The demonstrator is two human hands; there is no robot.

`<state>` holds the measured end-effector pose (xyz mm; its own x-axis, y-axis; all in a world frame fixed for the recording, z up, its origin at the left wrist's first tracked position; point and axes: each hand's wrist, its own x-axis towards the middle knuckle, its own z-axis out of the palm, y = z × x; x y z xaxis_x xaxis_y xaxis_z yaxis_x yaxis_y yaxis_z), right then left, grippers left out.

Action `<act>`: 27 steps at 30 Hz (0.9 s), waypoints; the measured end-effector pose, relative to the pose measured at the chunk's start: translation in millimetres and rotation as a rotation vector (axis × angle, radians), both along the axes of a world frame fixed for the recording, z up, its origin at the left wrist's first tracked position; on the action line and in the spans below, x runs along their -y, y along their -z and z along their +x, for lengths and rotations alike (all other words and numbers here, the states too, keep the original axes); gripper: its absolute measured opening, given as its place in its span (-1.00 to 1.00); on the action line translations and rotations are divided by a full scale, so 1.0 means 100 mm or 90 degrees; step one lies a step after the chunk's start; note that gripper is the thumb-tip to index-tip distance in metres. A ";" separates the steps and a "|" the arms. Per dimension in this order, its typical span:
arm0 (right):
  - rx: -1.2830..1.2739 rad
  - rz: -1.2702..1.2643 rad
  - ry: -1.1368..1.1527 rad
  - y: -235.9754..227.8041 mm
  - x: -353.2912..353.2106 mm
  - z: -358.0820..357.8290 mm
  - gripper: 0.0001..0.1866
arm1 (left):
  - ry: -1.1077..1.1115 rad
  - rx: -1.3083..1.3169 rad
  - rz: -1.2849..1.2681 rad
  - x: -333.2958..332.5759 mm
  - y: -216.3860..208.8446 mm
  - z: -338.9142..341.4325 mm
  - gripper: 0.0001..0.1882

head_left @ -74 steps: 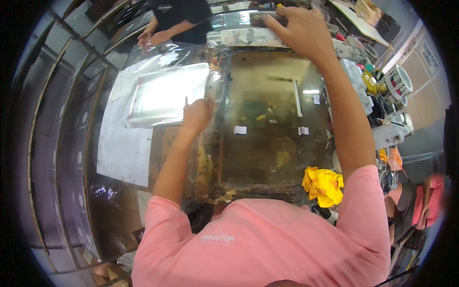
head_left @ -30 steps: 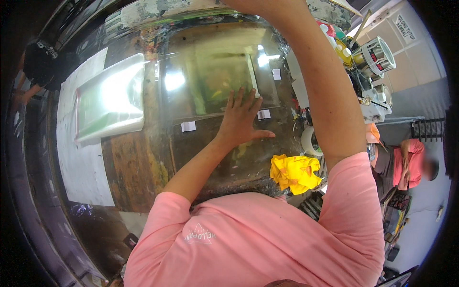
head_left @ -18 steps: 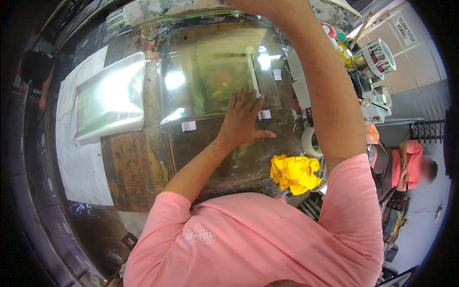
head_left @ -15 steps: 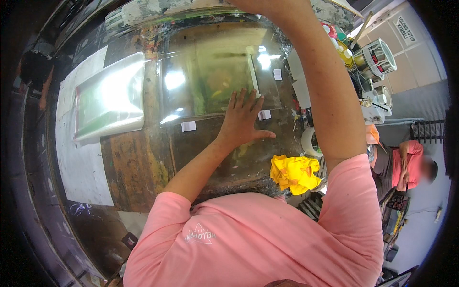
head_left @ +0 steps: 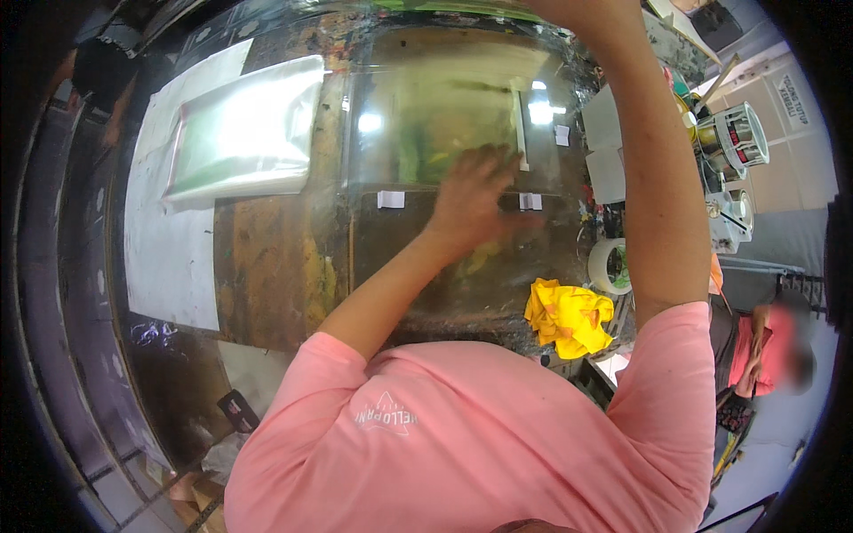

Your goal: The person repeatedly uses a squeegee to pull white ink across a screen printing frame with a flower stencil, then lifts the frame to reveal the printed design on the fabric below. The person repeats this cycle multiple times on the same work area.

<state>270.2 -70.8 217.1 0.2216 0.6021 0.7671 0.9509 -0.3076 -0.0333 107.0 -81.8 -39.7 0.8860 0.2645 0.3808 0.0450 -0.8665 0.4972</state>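
Observation:
My left hand (head_left: 480, 200), smeared by motion, is over the near part of a clear glossy sheet (head_left: 444, 98) on the stained worktable. Its fingers are spread and the thumb points right; nothing shows in its grasp. Whether the palm touches the sheet, I cannot tell. A narrow white strip (head_left: 521, 124) stands out just beyond the fingertips. Small pale tabs lie around the sheet: one near tab (head_left: 391, 199), another by my thumb (head_left: 530, 202), and a third at the right (head_left: 562, 135). My right arm (head_left: 662, 178) stretches forward past the top edge, so the hand there is out of sight.
A crumpled yellow cloth (head_left: 570, 318) lies at the near right edge, beside a tape roll (head_left: 611, 266). Left are shiny clear plastic sheets (head_left: 249, 133) on white paper (head_left: 169, 266). Cans (head_left: 745, 138) stand right; another person (head_left: 760, 351) is beyond.
The view has shifted, so the table appears farther right and higher in the picture. My left hand has become blurred, its thumb closer to the nearby tab. My right arm remains stretched forward.

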 end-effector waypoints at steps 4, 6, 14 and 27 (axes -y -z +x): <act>-0.055 -0.105 0.016 0.14 0.12 -0.27 -0.46 | -0.247 0.089 -0.536 -0.72 -0.63 -0.46 -0.01; -0.018 -0.124 0.030 0.43 0.31 -0.39 -0.46 | -0.152 0.336 -0.673 -0.99 -0.98 -0.65 0.09; -0.203 -0.394 -0.176 1.48 0.92 -0.55 -0.60 | -0.297 -0.004 -0.306 -0.86 -0.13 -1.17 0.18; -0.178 -0.342 -0.059 2.46 0.07 0.09 -0.52 | -0.352 -0.064 -0.002 -0.77 0.31 -1.31 0.26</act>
<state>278.8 -77.8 -28.6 0.2984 0.9150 0.2716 0.9523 -0.2664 -0.1488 -24.1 -5.0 -70.7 0.6475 0.7007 0.2997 0.5395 -0.6992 0.4691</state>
